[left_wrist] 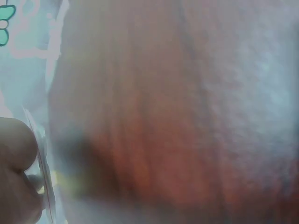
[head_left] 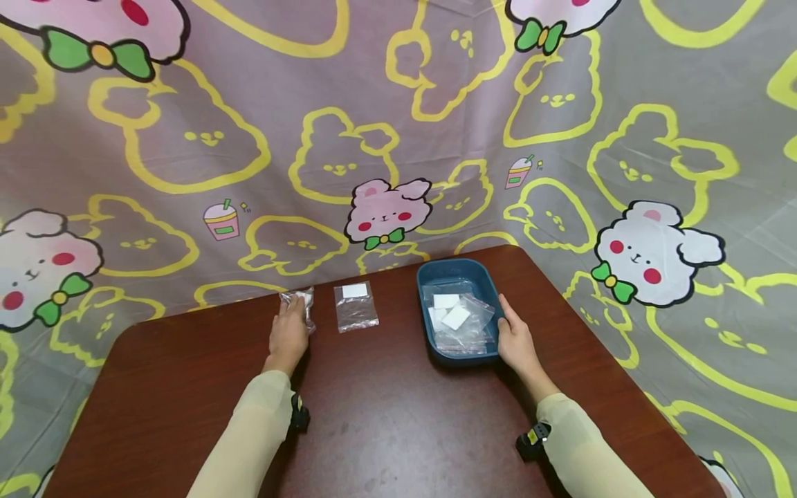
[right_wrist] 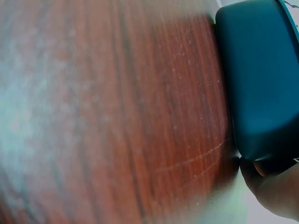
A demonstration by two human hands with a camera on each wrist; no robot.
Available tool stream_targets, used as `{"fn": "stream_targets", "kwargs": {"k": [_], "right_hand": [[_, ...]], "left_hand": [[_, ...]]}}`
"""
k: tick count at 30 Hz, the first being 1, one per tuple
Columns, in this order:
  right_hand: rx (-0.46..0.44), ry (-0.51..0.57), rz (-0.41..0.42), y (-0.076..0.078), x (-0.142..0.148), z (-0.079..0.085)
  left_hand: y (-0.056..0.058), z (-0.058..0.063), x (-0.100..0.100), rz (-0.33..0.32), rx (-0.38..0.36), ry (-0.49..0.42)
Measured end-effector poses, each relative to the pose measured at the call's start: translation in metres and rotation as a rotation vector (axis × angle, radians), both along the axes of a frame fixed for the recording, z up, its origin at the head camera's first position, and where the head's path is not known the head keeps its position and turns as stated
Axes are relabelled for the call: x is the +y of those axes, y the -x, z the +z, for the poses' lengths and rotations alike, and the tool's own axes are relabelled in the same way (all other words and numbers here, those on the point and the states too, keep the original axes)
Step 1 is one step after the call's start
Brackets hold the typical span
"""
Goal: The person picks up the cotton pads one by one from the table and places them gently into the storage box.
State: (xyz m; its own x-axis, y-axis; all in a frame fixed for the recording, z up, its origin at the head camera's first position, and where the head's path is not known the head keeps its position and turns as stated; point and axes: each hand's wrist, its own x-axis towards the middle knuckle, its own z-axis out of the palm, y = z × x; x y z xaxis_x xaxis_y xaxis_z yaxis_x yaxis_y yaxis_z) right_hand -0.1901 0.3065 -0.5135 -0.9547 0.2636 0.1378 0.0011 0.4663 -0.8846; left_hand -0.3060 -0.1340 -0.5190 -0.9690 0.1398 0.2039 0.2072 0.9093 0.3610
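At the table's far left, my left hand [head_left: 289, 335] lies over a crumpled clear plastic bag [head_left: 308, 304] and grips it; the hand hides part of it. In the left wrist view, bent fingers [left_wrist: 17, 144] sit against the clear plastic. A flat clear zip bag [head_left: 356, 315] with a white card at its top lies to the right of that hand. My right hand [head_left: 515, 340] holds the right side of a blue plastic tray [head_left: 425, 273], thumb at the rim. Inside the tray are several clear bags [head_left: 463, 339] with white cards.
Everything stands on a dark red-brown wooden table [head_left: 373, 415] with rounded corners. A cartoon-printed cloth [head_left: 436, 152] hangs close behind the table's far edge and along its right side.
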Motion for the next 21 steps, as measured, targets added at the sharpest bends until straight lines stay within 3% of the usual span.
{"fn": "stream_targets", "kwargs": {"k": [8,21], "right_hand": [[-0.012,-0.005,-0.001,-0.002,0.000,0.002],[-0.004,-0.018,-0.008,-0.002,0.000,0.003]], "left_hand": [[-0.003,0.021,0.003,-0.016,0.086,-0.031],[-0.009,0.044,0.005,-0.016,0.113,-0.054]]}}
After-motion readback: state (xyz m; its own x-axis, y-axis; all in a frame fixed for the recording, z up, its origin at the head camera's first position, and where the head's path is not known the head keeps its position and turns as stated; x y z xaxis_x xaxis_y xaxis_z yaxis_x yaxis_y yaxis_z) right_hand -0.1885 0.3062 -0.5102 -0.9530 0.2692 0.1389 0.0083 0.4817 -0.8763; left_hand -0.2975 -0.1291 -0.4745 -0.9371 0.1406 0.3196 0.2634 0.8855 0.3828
